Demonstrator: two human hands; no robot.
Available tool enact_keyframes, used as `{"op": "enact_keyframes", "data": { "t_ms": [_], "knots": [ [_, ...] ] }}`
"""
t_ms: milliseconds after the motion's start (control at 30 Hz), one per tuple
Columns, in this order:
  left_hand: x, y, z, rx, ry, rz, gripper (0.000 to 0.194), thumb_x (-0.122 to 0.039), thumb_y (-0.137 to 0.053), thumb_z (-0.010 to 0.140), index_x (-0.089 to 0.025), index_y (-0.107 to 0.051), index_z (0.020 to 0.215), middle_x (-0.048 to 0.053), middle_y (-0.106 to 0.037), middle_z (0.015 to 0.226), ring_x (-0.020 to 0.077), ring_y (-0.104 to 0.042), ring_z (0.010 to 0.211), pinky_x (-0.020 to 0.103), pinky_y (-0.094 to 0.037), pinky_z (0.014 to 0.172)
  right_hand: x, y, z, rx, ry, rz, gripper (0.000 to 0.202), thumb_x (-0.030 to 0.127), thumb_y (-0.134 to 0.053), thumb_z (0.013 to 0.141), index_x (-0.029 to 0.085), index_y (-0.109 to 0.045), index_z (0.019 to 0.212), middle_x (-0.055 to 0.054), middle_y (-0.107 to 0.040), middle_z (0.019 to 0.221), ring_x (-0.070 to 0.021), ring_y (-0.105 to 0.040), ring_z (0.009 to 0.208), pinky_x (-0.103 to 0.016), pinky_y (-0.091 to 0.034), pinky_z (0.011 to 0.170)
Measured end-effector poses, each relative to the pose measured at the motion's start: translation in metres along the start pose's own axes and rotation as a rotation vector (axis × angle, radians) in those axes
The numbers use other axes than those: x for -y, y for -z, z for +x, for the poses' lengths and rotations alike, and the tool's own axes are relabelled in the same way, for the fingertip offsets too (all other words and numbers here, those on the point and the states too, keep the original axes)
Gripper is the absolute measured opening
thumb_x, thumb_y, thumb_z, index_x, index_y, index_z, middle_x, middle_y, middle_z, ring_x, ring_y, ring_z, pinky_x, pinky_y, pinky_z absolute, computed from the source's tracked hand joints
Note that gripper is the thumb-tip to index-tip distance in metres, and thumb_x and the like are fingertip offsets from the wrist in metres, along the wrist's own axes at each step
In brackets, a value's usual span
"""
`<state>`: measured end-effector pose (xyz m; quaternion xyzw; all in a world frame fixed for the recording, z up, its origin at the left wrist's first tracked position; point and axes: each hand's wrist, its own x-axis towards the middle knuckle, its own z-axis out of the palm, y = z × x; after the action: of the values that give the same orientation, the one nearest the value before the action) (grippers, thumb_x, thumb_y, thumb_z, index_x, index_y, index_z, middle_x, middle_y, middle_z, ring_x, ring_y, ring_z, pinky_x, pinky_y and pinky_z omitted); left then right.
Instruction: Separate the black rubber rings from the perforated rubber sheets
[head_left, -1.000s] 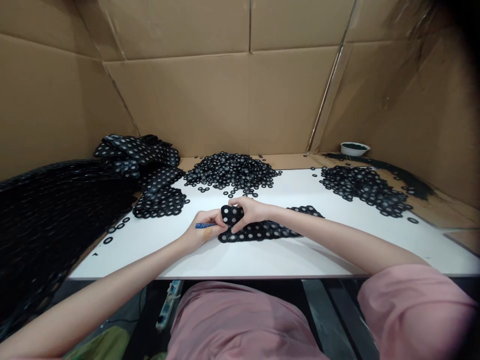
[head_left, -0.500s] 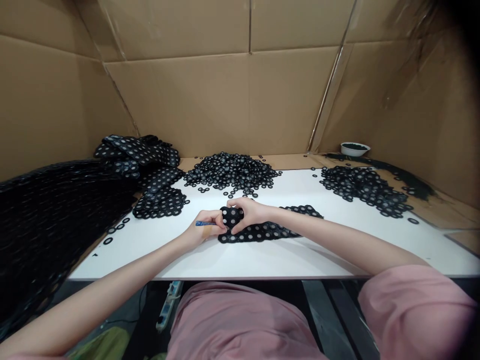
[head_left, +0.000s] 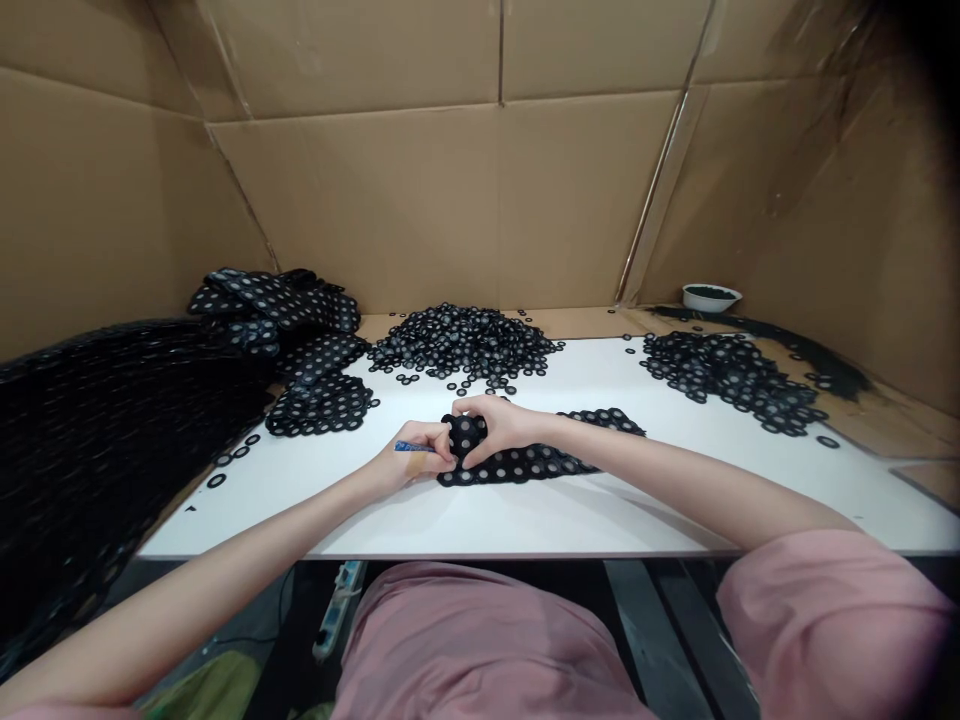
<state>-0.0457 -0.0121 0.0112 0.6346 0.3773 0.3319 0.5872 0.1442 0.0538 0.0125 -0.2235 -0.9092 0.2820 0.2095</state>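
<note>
A strip of black linked rings [head_left: 536, 464] lies on the white board in front of me, pale dots showing through its holes. At its left end, my left hand [head_left: 431, 435] is closed round a slim blue tool [head_left: 411, 447], whose tip is hidden. The fingertips of that hand touch the strip's edge. A tan patch, perhaps tape, is on a left finger. My right hand [head_left: 501, 420] arches over the same end, pinching the raised, folded part of the strip between thumb and fingers. Part of the strip is hidden under my right hand and forearm.
A heap of loose black rings [head_left: 461, 340] lies behind my hands, another ring pile [head_left: 731, 375] to the right. At left are folded ring sheets [head_left: 322, 405] and a large black mass [head_left: 112, 430]. A white bowl [head_left: 711, 304] stands back right. Cardboard walls [head_left: 420, 210] surround the board.
The raised end of the strip has tilted slightly between my fingers. My left hand and the blue tool have shifted a touch to the right; my right hand stays almost still.
</note>
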Motion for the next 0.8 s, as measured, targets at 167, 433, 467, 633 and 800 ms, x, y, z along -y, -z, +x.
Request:
{"op": "enact_keyframes", "data": {
  "t_ms": [167,433,467,633,800],
  "knots": [
    [0.0021,-0.0003,-0.0013,0.010,-0.024,0.065,0.020,-0.016,-0.066,0.063,-0.012,-0.048,0.055,-0.005,-0.044,0.053,0.0039,-0.032,0.044,0.018,-0.018,0.043,0.0035,0.0016,-0.0007,0.015,-0.013,-0.005,0.052,0.035,-0.081,0.054,0.018,-0.053,0.094,-0.001,-0.057,0.088,-0.0186,-0.055,0.080,-0.026,-0.043,0.068],
    [0.0056,0.0010,-0.0019,-0.133,-0.148,0.132,0.021,-0.023,-0.066,0.070,-0.013,-0.049,0.063,-0.004,-0.050,0.059,0.0058,-0.036,0.050,0.019,-0.026,0.047,0.0083,0.0088,-0.0028,0.065,-0.148,-0.037,0.073,0.048,-0.083,0.045,0.017,-0.053,0.105,-0.006,-0.058,0.102,-0.0240,-0.056,0.090,-0.033,-0.046,0.076],
    [0.0049,0.0002,-0.0022,-0.145,-0.158,0.129,0.021,-0.023,-0.066,0.071,-0.014,-0.049,0.064,-0.004,-0.049,0.059,0.0056,-0.036,0.049,0.019,-0.026,0.047,0.0084,0.0085,-0.0023,0.063,-0.171,-0.035,0.078,0.047,-0.083,0.044,0.017,-0.052,0.108,-0.007,-0.058,0.106,-0.0253,-0.056,0.093,-0.034,-0.046,0.079],
    [0.0028,-0.0011,-0.0064,-0.185,-0.175,0.099,0.022,-0.020,-0.067,0.069,-0.014,-0.048,0.061,-0.005,-0.049,0.057,0.0047,-0.035,0.046,0.019,-0.026,0.046,0.0082,0.0062,-0.0002,0.099,-0.198,0.021,0.078,0.042,-0.083,0.047,0.017,-0.051,0.115,-0.008,-0.057,0.115,-0.0267,-0.055,0.102,-0.036,-0.046,0.087],
    [0.0075,0.0041,-0.0097,-0.127,-0.189,0.178,0.022,-0.021,-0.067,0.069,-0.013,-0.050,0.058,-0.003,-0.050,0.057,0.0063,-0.038,0.050,0.020,-0.026,0.048,0.0090,0.0070,-0.0012,0.081,-0.191,0.031,0.081,0.040,-0.083,0.047,0.017,-0.051,0.117,-0.008,-0.056,0.117,-0.0270,-0.055,0.105,-0.035,-0.045,0.088]
  ]
}}
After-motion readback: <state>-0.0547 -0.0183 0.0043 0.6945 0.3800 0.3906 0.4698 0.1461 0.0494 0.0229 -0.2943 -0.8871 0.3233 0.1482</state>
